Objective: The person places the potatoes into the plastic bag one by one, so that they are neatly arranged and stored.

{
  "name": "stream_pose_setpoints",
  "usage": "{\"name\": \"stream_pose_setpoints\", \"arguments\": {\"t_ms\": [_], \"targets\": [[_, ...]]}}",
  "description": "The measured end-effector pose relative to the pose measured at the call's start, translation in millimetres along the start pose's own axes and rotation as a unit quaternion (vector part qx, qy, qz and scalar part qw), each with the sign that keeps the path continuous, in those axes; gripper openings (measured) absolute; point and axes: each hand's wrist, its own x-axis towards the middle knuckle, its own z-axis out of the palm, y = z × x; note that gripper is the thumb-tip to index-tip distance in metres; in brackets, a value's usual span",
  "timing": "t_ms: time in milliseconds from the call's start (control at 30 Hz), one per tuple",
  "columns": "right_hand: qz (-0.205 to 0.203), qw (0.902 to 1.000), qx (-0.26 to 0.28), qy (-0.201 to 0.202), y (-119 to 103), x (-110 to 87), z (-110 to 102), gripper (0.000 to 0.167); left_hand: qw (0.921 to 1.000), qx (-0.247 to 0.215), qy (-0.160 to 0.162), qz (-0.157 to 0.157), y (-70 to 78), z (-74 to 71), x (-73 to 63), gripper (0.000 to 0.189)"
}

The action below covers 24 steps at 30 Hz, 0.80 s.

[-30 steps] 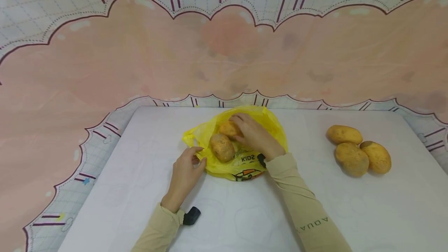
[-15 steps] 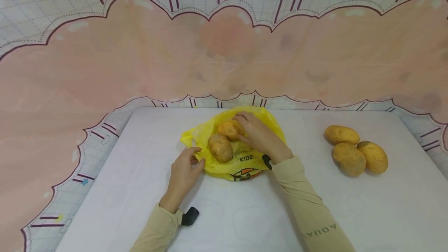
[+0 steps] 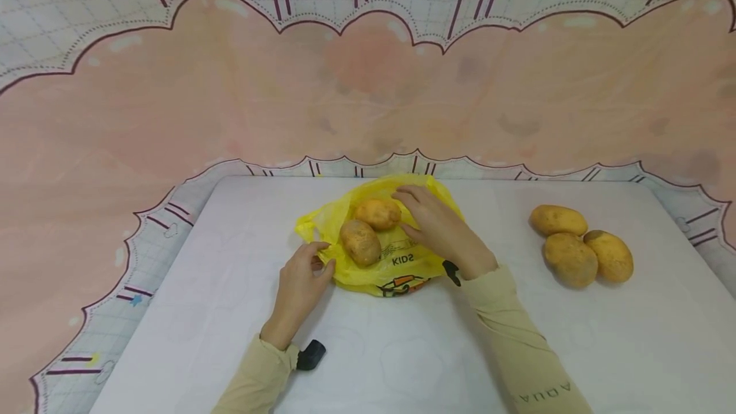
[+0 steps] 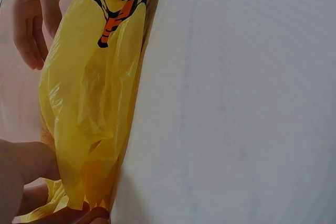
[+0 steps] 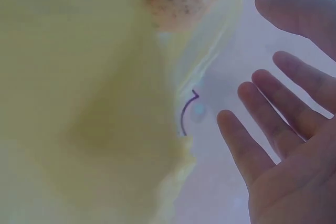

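A yellow plastic bag with printed letters and a cartoon figure lies spread on the white table. Two potatoes rest in its opening: one nearer, the other just behind it. With thumb and fingers, my left hand pinches the bag's left edge; the left wrist view shows the film gathered between the fingertips. My right hand hovers over the bag's right side, fingers spread and holding nothing, a short gap from the rear potato. In the right wrist view the right hand appears with all fingers extended.
Three more potatoes sit grouped on the right of the table: an upper one, a lower one and a right one. A patterned cloth backdrop rises behind the table's far edge.
My right hand has let go of the rear potato and drawn back to the right, uncovering it. The left hand keeps its grip on the bag's edge.
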Motion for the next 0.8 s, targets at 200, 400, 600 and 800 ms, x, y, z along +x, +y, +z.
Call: {"name": "stream_pose_setpoints", "arguments": {"t_ms": [200,400,600,800], "targets": [[0.022,0.9997,0.002,-0.012,3.8,-9.6,-4.6,0.055,1.0000,0.006,-0.003,-0.003,-0.3,0.3,0.2,0.036],[0.035,0.9993,0.001,-0.013,9.5,-18.0,-13.1,0.058,1.0000,0.006,0.000,-0.004,0.0,0.6,0.0,0.035],[0.043,0.9989,-0.006,-0.017,15.8,-25.1,-17.5,0.057,1.0000,0.004,0.003,-0.001,-0.6,0.7,-0.3,0.035],[0.037,0.9992,-0.012,-0.008,23.5,-32.8,-19.2,0.058,1.0000,0.002,0.003,-0.003,-1.0,0.5,0.1,0.034]]}}
